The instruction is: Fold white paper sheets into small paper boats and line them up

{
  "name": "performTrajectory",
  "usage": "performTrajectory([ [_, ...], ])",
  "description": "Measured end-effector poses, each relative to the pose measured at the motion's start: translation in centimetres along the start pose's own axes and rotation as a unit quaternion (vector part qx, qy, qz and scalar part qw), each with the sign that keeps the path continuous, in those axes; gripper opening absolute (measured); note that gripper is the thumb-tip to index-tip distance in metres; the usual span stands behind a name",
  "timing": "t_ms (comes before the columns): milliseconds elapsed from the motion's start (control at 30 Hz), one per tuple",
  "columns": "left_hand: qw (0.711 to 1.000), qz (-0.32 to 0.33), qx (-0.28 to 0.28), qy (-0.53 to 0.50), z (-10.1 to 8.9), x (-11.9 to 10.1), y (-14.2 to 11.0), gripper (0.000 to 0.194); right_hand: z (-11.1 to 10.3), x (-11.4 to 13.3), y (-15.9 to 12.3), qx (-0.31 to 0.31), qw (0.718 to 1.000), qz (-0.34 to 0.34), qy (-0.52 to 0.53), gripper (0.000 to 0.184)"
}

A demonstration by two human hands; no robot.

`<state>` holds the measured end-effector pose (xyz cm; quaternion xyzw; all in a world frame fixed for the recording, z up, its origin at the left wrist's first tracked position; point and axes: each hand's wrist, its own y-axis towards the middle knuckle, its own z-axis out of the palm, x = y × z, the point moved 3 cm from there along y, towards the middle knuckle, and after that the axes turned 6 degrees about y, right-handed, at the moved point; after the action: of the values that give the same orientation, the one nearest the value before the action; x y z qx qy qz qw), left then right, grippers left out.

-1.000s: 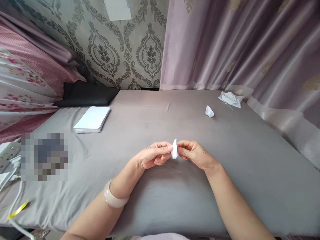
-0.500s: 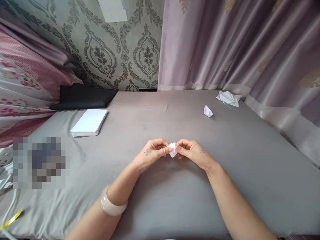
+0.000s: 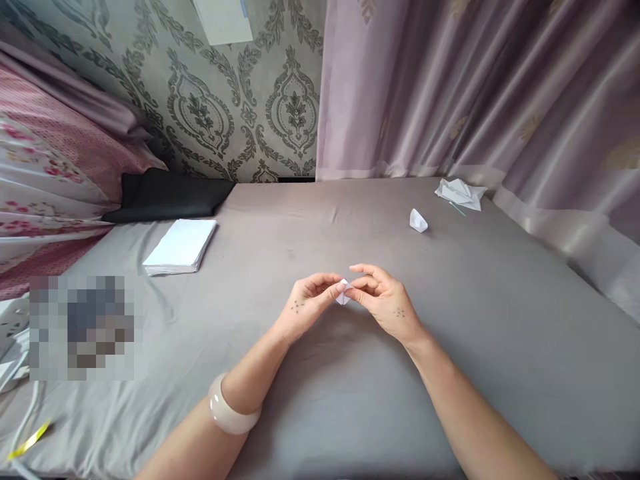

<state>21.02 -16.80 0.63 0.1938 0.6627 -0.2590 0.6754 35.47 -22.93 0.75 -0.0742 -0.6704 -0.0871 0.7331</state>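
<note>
A small piece of folded white paper (image 3: pixel 343 297) is held above the grey cloth (image 3: pixel 320 373), pinched between both hands. My left hand (image 3: pixel 314 300) grips its left side, thumb pressed on the front and fingers curled behind. On the other side my right hand (image 3: pixel 383 297) has its thumb on the paper's right edge, with the index finger lifted and stretched out above. Part of the paper is hidden by the fingers. Farther back to the right sits a small folded paper shape (image 3: pixel 419 221), apart from both hands.
A stack of white paper (image 3: pixel 181 247) lies at the left, in front of a black folded item (image 3: pixel 170 195). More folded paper (image 3: pixel 460 193) rests at the back right beside a thin green stick (image 3: pixel 457 209). White cables and a yellow strip (image 3: pixel 30 440) are at lower left.
My right index finger has lifted off and straightened. Both hands have risen slightly in view with the paper, which is now turned a little and more covered by the thumbs.
</note>
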Motion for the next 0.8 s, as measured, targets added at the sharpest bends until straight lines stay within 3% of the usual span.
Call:
performTrajectory([
  [233,0.999,-0.002,-0.032,-0.025,-0.1,0.5,0.3,0.026,0.2,-0.4,-0.1,0.007,0.996,0.080,0.037,0.030],
  [533,0.995,-0.097,0.001,-0.033,0.4,2.2,0.7,0.037,0.5,-2.2,0.6,-0.067,0.993,0.091,0.045,0.034],
  [633,0.994,-0.101,-0.022,-0.040,0.3,2.1,0.7,0.036,0.5,-2.9,0.7,-0.052,0.994,0.098,0.007,0.032],
  [700,0.991,-0.120,-0.046,-0.046,0.1,2.2,0.7,0.038,0.3,-2.9,0.6,-0.039,0.995,0.067,-0.067,0.026],
  [800,0.984,-0.158,-0.056,-0.054,-0.3,2.5,0.9,0.034,0.4,-2.1,0.1,-0.017,0.978,-0.062,-0.198,0.017],
])
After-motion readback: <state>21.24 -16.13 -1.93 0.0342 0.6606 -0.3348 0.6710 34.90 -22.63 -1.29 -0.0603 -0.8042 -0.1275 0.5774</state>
